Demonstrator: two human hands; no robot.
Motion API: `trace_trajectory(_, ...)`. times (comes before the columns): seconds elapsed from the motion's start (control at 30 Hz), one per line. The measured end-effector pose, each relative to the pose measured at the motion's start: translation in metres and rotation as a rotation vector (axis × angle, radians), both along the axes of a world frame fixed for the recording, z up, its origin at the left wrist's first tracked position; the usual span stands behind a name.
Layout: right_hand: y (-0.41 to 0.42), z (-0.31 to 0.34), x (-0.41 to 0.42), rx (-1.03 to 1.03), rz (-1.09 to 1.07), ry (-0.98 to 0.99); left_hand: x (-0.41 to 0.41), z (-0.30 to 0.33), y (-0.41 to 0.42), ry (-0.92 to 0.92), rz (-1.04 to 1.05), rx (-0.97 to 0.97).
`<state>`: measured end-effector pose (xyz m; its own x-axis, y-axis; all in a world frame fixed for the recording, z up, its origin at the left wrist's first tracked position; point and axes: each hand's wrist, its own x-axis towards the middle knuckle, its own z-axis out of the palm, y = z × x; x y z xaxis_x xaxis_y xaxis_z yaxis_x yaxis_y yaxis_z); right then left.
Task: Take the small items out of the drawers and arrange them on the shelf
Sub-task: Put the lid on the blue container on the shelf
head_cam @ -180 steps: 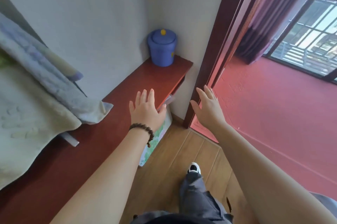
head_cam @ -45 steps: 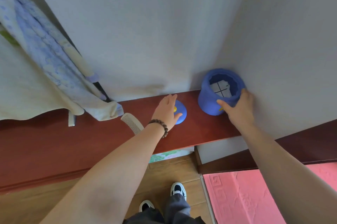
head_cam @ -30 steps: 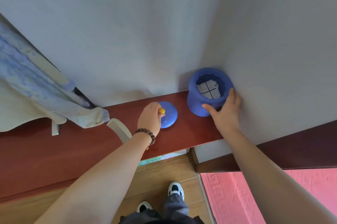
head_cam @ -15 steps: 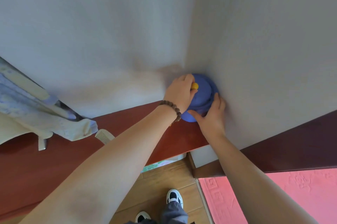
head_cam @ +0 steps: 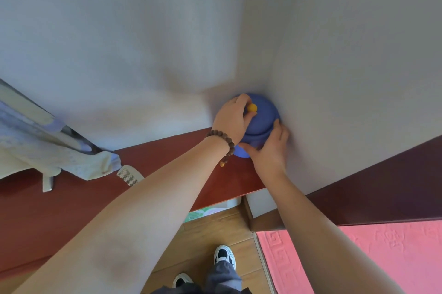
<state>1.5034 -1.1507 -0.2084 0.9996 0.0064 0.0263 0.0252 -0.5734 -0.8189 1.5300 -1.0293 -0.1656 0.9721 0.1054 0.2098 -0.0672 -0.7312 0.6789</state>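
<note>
Head view, looking down into a wall corner. A blue lidded jar point(head_cam: 259, 126) stands on the red-brown shelf point(head_cam: 167, 157), pushed into the corner where the two pale walls meet. The blue lid point(head_cam: 265, 111) sits on top of the jar.

Left hand point(head_cam: 230, 121): grip curled, fingers pinching the small yellow knob point(head_cam: 252, 107) at the lid's centre. A brown bead bracelet point(head_cam: 221, 139) circles that wrist.

Right hand point(head_cam: 271, 147): grip wrapped around the jar's lower body on the wall side, thumb across the front, fingers curled behind.

Further left on the shelf lies a white comb point(head_cam: 130, 175), partly hidden by the left forearm. Just beside it hangs the corner of a pale blue-and-cream cloth point(head_cam: 71, 159), draped down to the shelf surface.

Below the shelf edge: wooden floor point(head_cam: 210, 234), two black-and-white shoes point(head_cam: 223, 254), and a pink patterned mat point(head_cam: 358, 257) to the right.
</note>
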Motion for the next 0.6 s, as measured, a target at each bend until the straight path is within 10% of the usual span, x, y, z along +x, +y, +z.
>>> trace_trajectory(0.6, -0.002, 0.004, -0.004, -0.105, 0.020, -0.040, -0.022, 0.003, 0.007, 0.066, 0.047, 0.094)
